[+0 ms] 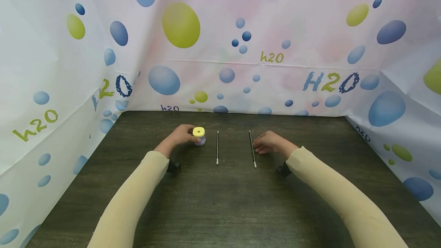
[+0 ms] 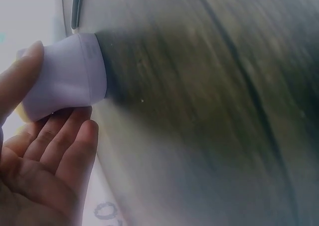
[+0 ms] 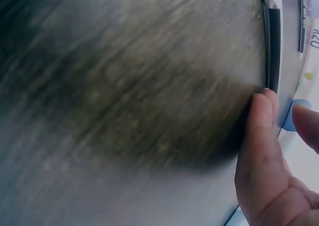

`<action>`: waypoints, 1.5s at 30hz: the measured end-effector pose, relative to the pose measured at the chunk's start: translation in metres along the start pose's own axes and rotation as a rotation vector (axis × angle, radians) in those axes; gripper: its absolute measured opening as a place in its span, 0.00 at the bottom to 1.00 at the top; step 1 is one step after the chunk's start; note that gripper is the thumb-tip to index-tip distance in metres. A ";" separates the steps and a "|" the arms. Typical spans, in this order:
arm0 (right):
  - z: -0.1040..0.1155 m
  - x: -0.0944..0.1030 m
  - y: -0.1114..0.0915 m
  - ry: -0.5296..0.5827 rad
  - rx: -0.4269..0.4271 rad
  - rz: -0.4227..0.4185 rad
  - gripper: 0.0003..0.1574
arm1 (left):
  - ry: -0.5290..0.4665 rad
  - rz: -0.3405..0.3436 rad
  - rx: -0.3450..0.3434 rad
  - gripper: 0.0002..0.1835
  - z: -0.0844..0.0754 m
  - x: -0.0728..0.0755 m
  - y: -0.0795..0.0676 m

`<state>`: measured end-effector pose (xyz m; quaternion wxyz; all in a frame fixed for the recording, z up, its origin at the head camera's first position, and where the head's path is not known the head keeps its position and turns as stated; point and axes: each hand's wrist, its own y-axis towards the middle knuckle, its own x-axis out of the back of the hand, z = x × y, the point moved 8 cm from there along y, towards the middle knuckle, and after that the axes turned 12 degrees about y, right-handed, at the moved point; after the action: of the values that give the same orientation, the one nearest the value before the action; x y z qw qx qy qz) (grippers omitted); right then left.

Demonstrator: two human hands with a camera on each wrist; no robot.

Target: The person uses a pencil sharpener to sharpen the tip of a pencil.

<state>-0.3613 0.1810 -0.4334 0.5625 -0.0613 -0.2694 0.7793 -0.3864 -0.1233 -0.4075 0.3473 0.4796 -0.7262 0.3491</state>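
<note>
In the head view my left hand holds a small lilac pencil sharpener with a yellow top and a hole in it. The left wrist view shows the thumb on one side of its waisted body and the fingers on the other. Two dark, thin pencils with pale ends lie between the hands: a left pencil and a right pencil. My right hand is at the right pencil, its fingers extended and the fingertips at its side. In the right wrist view the thumb stands apart from the fingers.
A dark wood-grain table lies under everything. A white sheet printed with blue and green bubbles rises behind and at both sides. Dark wrist straps are partly visible at both cuffs.
</note>
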 end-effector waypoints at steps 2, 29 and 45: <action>0.001 -0.001 0.000 -0.006 0.003 -0.013 0.29 | 0.003 -0.001 -0.001 0.33 0.000 0.000 0.000; 0.008 -0.004 0.004 -0.155 0.066 -0.234 0.16 | 0.040 0.019 -0.003 0.34 0.001 0.001 0.004; 0.003 0.001 0.005 -0.033 0.019 -0.141 0.27 | -0.034 -0.006 0.045 0.34 0.003 0.000 0.003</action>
<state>-0.3666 0.1799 -0.4332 0.6120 -0.0237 -0.2750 0.7411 -0.3895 -0.1248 -0.4100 0.3253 0.4954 -0.7225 0.3560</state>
